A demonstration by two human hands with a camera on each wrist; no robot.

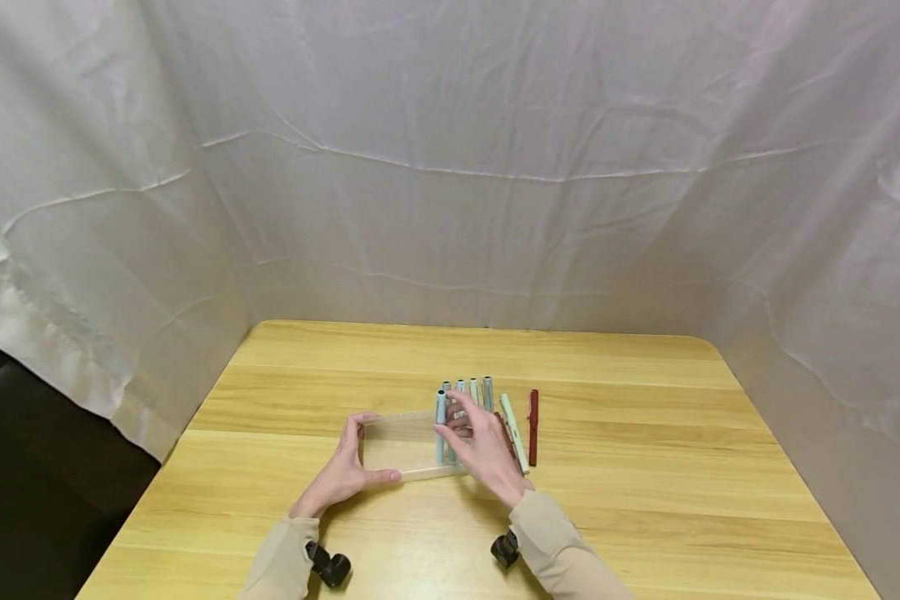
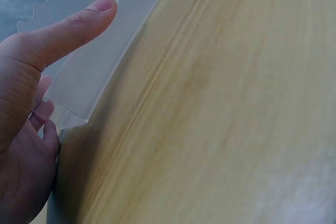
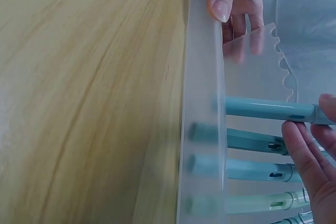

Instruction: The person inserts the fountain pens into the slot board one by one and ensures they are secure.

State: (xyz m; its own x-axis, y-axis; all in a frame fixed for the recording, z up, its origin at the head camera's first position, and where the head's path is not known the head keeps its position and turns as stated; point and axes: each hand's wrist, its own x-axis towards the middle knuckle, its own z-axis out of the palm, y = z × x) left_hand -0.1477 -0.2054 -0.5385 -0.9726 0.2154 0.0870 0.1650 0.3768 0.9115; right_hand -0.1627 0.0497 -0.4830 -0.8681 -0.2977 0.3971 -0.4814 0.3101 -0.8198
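A translucent pen rack (image 1: 401, 446) with a scalloped edge stands on the table. My left hand (image 1: 341, 473) grips its left end, thumb (image 2: 79, 30) on the front strip and fingers curled behind. With thumb and fingertips, my right hand (image 1: 486, 448) pinches a light blue pen (image 3: 262, 108) near its upper end. The pen's lower end overlaps the rack's front strip (image 3: 202, 77). Beside it, several pens sit in the rack, among them a teal pen (image 3: 252, 141), a blue pen (image 3: 257, 170) and a pale green pen (image 3: 260, 201). My right hand partly hides them in the head view.
Right of the rack, another pale green pen (image 1: 515, 433) lies slanted on the wooden table (image 1: 630, 500), with a dark red pen (image 1: 534, 427) beside it. A brownish-red pen (image 1: 506, 432) shows partly behind my right hand. Pale curtains (image 1: 487, 225) hang around the table.
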